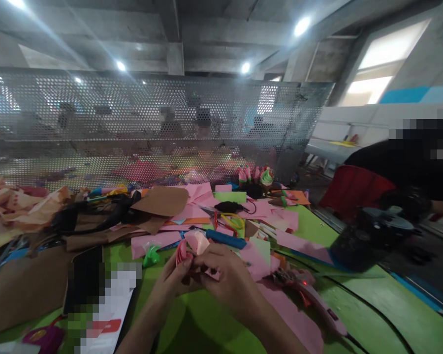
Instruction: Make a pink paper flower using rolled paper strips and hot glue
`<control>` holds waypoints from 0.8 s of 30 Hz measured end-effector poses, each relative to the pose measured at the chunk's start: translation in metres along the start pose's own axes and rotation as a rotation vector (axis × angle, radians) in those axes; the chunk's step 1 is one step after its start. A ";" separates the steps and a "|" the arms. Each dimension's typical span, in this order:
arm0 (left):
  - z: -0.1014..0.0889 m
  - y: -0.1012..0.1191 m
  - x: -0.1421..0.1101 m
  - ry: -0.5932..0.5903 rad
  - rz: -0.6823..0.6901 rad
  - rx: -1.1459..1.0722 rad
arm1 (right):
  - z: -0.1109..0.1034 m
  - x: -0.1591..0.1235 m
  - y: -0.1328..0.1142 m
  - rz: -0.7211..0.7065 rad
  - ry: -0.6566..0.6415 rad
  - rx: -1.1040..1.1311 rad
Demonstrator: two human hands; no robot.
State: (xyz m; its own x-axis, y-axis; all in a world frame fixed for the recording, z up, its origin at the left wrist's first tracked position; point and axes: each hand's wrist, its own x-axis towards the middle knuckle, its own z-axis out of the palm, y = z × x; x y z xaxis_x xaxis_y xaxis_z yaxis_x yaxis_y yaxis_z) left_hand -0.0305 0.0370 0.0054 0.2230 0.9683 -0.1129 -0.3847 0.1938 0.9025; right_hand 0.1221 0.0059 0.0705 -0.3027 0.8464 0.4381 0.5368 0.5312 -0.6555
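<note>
My left hand [172, 278] is closed around a piece of curled, layered pink paper [182, 251] above the front middle of the table. The fingers of my right hand [227, 270] pinch at the same piece from the other side, and their tips are partly hidden. Just behind the hands lies a blue rolled or tube-like thing [226, 239]. A pink glue gun [317, 302] with a lit red light rests to the right of my right hand. Left of my hands is a small bright green item [151, 255], perhaps in clear plastic.
Pink paper sheets [291, 319] and brown paper [162, 201] litter the green table [184, 324]. A dark phone [84, 278] lies left. Cone-shaped paper pieces [266, 176] stand by the perforated metal screen [133, 123]. A black cable [372, 300] crosses right. A person sits beyond the dark bin [365, 241].
</note>
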 end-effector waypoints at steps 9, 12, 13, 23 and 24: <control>0.001 0.003 -0.009 0.009 -0.028 0.022 | -0.001 0.000 0.006 -0.054 0.008 0.008; 0.001 0.006 -0.009 -0.038 -0.002 0.065 | -0.002 0.001 0.007 -0.049 0.032 -0.006; 0.001 0.007 -0.009 -0.043 -0.002 0.075 | -0.002 0.001 0.007 -0.046 0.031 -0.013; 0.005 0.009 -0.011 0.036 -0.060 0.074 | 0.000 0.000 0.008 -0.077 -0.004 -0.063; 0.005 0.009 -0.011 0.041 -0.070 0.064 | 0.001 0.000 0.008 -0.081 -0.003 -0.069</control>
State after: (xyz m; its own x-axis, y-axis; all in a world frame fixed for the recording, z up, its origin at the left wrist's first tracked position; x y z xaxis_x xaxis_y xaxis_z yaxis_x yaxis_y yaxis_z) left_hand -0.0320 0.0274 0.0165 0.2101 0.9586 -0.1923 -0.3115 0.2521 0.9162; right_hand 0.1259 0.0102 0.0642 -0.3497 0.8010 0.4859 0.5632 0.5942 -0.5743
